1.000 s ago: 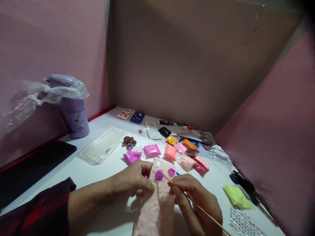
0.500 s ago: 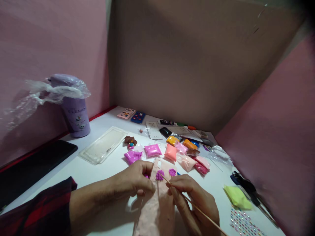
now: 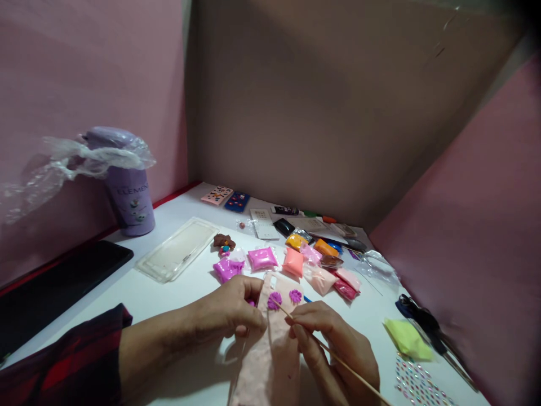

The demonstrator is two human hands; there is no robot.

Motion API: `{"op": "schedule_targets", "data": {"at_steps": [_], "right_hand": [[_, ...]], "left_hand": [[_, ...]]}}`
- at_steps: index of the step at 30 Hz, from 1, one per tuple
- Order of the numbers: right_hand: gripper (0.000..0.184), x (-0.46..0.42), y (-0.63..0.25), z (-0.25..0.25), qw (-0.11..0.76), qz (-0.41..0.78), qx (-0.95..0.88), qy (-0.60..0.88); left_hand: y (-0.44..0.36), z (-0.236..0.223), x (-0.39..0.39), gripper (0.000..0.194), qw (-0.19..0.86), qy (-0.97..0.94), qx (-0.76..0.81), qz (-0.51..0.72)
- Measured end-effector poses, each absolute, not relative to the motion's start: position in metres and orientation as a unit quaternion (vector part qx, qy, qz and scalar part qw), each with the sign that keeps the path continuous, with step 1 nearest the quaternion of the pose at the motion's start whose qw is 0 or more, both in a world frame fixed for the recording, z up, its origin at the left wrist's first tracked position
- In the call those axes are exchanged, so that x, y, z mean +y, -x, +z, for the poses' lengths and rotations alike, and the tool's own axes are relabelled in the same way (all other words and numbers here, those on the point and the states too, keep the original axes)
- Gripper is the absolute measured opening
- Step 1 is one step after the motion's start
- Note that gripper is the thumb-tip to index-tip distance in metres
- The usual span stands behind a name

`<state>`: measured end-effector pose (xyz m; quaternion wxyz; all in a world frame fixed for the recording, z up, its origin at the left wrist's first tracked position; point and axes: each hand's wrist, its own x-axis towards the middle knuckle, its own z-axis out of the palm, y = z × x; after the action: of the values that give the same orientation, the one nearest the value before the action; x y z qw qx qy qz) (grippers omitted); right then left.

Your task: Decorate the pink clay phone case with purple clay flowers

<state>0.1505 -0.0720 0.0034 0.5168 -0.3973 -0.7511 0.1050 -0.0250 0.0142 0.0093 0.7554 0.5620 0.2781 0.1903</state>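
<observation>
My left hand (image 3: 236,309) grips the left edge of a phone case (image 3: 270,361) covered in pale pink clay, with a white-edged camera cutout near its top. Two purple clay flowers (image 3: 295,296) sit side by side on its upper part. Pinched in my right hand (image 3: 333,349) is a thin wooden stick (image 3: 346,367), its tip touching the left flower (image 3: 274,301). A bit of purple clay shows beside my left fingers, partly hidden. Behind the case lie a purple clay packet (image 3: 229,269) and a pink-violet packet (image 3: 262,259).
A clear plastic tray (image 3: 177,251), a purple tumbler (image 3: 131,197) and a black phone-like slab (image 3: 63,293) are on the left. Coloured clay packets (image 3: 313,254) lie at the back. On the right are scissors (image 3: 439,338), a yellow packet (image 3: 408,338) and rhinestones (image 3: 418,379).
The stick's tip has shifted very slightly on the left flower. Both hands keep nearly the same place, and the case has barely moved.
</observation>
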Motion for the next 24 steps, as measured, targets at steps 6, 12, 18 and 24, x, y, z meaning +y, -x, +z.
{"op": "schedule_targets", "data": {"at_steps": [6, 12, 18, 24], "right_hand": [[0.021, -0.0725, -0.1516, 0.0054, 0.498, 0.113, -0.764, 0.393], [0.019, -0.0753, -0.1533, 0.0056, 0.497, 0.122, -0.759, 0.403], [0.018, -0.0747, -0.1532, 0.0038, 0.499, 0.122, -0.762, 0.395], [0.021, -0.0738, -0.1529, 0.0036, 0.496, 0.122, -0.767, 0.389]], "left_hand": [[0.0261, 0.0103, 0.0139, 0.039, 0.747, -0.574, 0.277, 0.187], [0.0257, 0.0127, 0.0124, 0.038, 0.753, -0.564, 0.281, 0.190], [0.0255, 0.0142, 0.0121, 0.039, 0.754, -0.562, 0.282, 0.189], [0.0254, 0.0099, 0.0135, 0.039, 0.753, -0.568, 0.273, 0.191]]}}
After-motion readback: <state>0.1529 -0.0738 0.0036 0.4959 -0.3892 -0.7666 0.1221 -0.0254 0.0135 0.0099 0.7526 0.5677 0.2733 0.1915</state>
